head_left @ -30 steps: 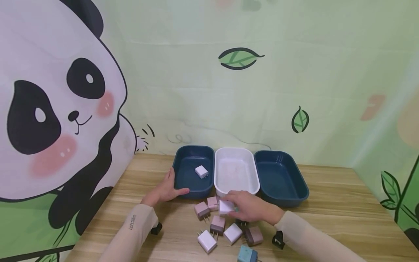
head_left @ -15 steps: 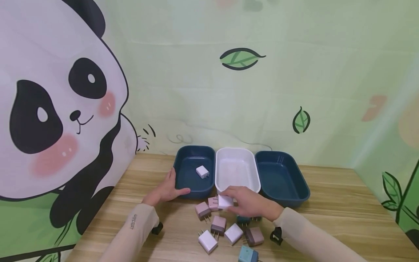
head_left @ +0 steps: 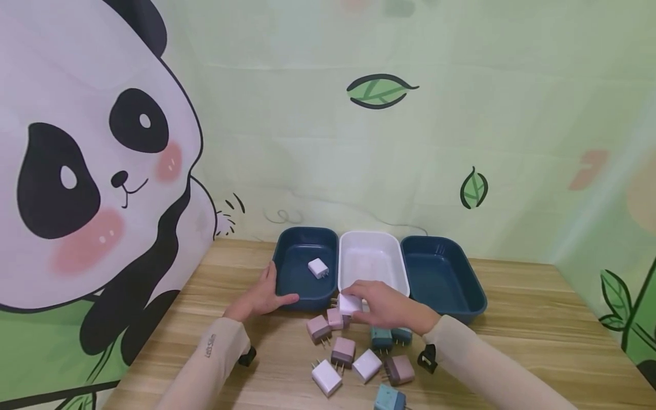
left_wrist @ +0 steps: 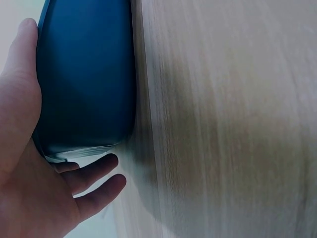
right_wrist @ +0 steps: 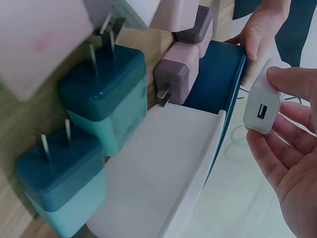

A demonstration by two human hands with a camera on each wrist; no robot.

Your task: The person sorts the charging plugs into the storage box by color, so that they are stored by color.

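My right hand [head_left: 392, 307] pinches a white USB wall charger [head_left: 349, 303] between thumb and fingers, just in front of the white bin [head_left: 371, 259]. Its USB port faces the camera in the right wrist view, where the held charger [right_wrist: 266, 99] shows clear of the table. My left hand [head_left: 256, 297] rests at the near left corner of the left dark blue bin [head_left: 292, 283], thumb along the front wall and fingers beside the left wall. In the left wrist view the fingers [left_wrist: 96, 196] are extended past the bin's side. One white charger [head_left: 318, 267] lies in that bin.
Nearer on the wooden table [head_left: 246, 387] lie pink chargers [head_left: 343, 352], white chargers [head_left: 327, 377] and teal chargers [head_left: 381, 338], several with prongs showing. A second dark blue bin [head_left: 441, 285] stands right of the white one. A printed panda backdrop [head_left: 307, 142] rises behind the bins.
My right hand has lifted the white charger off the pile and moved it slightly toward the bins, uncovering teal chargers. My left hand stays at the left bin.
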